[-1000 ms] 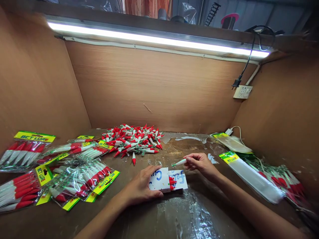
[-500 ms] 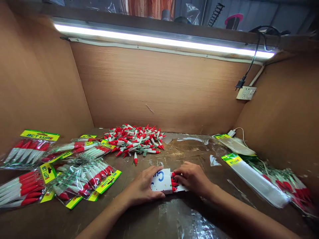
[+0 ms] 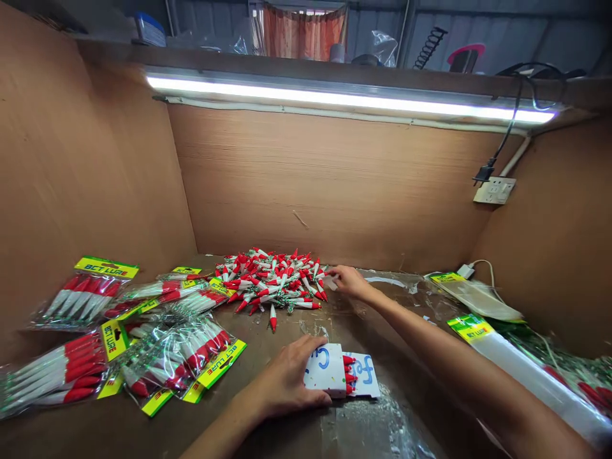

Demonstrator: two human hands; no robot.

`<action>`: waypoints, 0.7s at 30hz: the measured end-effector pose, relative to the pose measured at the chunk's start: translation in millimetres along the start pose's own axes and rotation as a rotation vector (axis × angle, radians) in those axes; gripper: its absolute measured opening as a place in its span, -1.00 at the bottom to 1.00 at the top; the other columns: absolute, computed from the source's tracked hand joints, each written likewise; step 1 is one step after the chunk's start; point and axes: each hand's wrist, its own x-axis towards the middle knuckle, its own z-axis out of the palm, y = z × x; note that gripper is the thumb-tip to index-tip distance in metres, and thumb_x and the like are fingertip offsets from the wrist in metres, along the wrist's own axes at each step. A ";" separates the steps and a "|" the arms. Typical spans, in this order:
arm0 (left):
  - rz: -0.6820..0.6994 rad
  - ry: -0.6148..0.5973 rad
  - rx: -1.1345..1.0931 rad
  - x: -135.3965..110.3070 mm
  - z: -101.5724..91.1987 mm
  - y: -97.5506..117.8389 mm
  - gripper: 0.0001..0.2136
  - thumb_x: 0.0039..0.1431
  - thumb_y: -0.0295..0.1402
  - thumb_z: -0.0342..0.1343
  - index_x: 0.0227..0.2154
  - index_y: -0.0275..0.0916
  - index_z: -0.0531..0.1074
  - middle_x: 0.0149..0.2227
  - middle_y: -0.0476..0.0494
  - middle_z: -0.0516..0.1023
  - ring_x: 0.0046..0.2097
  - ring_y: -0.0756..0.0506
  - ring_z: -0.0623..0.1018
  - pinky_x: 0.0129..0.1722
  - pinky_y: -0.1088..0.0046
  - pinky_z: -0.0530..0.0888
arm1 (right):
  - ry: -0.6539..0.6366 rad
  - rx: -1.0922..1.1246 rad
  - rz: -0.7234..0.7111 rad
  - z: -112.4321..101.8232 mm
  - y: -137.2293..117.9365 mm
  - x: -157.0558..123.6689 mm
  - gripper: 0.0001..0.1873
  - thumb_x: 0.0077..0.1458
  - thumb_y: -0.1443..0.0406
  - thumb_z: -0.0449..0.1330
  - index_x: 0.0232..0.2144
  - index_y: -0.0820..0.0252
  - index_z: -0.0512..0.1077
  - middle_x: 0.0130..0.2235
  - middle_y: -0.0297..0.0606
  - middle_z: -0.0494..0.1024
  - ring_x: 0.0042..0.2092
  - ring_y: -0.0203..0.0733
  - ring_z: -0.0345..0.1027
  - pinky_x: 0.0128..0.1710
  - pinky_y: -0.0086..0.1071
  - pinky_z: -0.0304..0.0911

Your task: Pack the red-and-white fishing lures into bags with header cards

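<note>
My left hand (image 3: 294,376) grips a small white cardboard box (image 3: 329,370) with blue lettering and coloured specks, thumb along its near edge and fingers behind. From the box's right end several red lure tips (image 3: 350,376) stick out over a white card flap (image 3: 367,376) with blue writing. Farther back, my right hand (image 3: 349,282) is at the right edge of a pile of red-and-white fishing lures (image 3: 275,280) with green tinsel tails. Its fingers extend toward the pile, apparently apart; whether they touch a lure is unclear.
Clear bags of lures (image 3: 182,350) with yellow-green header cards cover the left side. At right are empty-looking long bags (image 3: 521,363) and more lures (image 3: 593,389). A plug (image 3: 485,172) hangs by a wall socket (image 3: 495,190). Wooden panels enclose the bench; a tube light (image 3: 335,99) runs above.
My right hand has left the box's right end and moved up and away to the lure pile. My left hand still holds the box. The view has shifted slightly.
</note>
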 end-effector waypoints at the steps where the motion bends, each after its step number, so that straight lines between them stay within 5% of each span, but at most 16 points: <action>1: 0.000 -0.001 -0.003 -0.4 0.5 -1.1 -0.13 -0.15 -0.06 0.42 0.26 -0.04 0.22 0.23 -0.22 0.36 0.18 -0.34 0.40 0.19 0.06 0.34 | 0.019 -0.042 -0.012 3.3 2.4 16.8 -0.62 0.21 0.46 0.07 0.04 0.28 0.49 0.06 -0.11 0.53 0.05 -0.08 0.34 0.01 -0.37 0.19; 5: -0.020 -0.015 -0.007 -2.0 -0.1 -1.2 -0.09 -0.18 0.01 0.42 0.28 -0.03 0.21 0.22 -0.22 0.36 0.17 -0.35 0.41 0.18 0.07 0.35 | -0.024 -0.211 -0.095 10.5 7.6 66.6 -0.51 0.11 0.56 0.14 0.08 0.19 0.45 0.23 -0.11 0.37 0.14 -0.03 0.22 0.07 -0.31 0.16; 10: -0.037 -0.024 -0.013 -2.0 -3.1 4.2 -0.09 -0.19 -0.01 0.43 0.26 -0.05 0.23 0.18 -0.20 0.41 0.13 -0.34 0.45 0.15 0.10 0.38 | -0.130 -0.269 -0.190 11.6 11.4 84.4 -0.81 0.20 0.45 0.13 -0.30 0.27 0.56 -0.08 -0.12 0.57 -0.06 -0.14 0.35 -0.03 -0.33 0.21; 15: 0.011 -0.018 -0.043 -1.1 -3.0 3.2 -0.11 -0.18 -0.01 0.42 0.25 -0.08 0.25 0.19 -0.23 0.40 0.15 -0.34 0.43 0.15 0.10 0.37 | -0.151 -0.229 -0.261 -0.7 12.1 62.4 -0.62 0.32 0.35 -0.06 -0.20 0.41 0.55 -0.08 -0.14 0.55 -0.04 -0.26 0.34 -0.01 -0.40 0.15; 21: 0.024 0.007 -0.095 -2.0 -1.0 3.4 -0.09 -0.20 0.00 0.44 0.26 -0.08 0.25 0.19 -0.23 0.40 0.15 -0.35 0.43 0.16 0.11 0.36 | -0.121 -0.132 -0.214 -26.6 5.4 -8.2 -0.72 0.26 0.31 0.13 -0.05 0.26 0.54 -0.20 -0.21 0.62 -0.25 -0.25 0.42 -0.22 -0.45 0.25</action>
